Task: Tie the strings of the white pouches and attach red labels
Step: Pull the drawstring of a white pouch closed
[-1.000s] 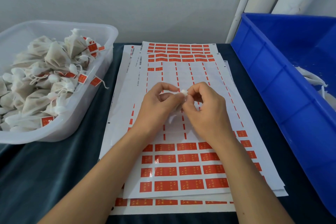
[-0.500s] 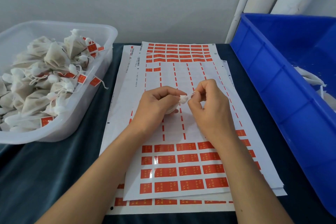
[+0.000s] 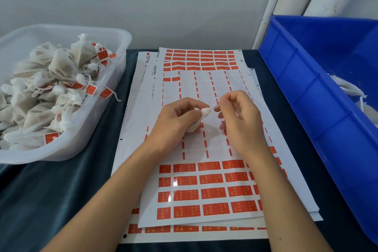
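My left hand (image 3: 178, 120) grips a small white pouch (image 3: 205, 111) over the middle of the label sheets; only the gathered top and a bit of its body below my palm show. My right hand (image 3: 239, 116) pinches the pouch's thin white string (image 3: 215, 106) just right of that top, pulled a short way out. Beneath both hands lies a stack of white sheets (image 3: 184, 88) carrying rows of red labels (image 3: 210, 192); the middle rows are peeled off.
A clear plastic tub (image 3: 114, 71) at the left holds several tied pouches with red labels. A blue crate (image 3: 306, 92) at the right holds white pouches, mostly hidden by its wall. Dark cloth covers the table (image 3: 61, 190).
My right hand has drawn away from my left to the right, pulling the string out from the pouch's top. Both hands have lifted slightly toward the far side.
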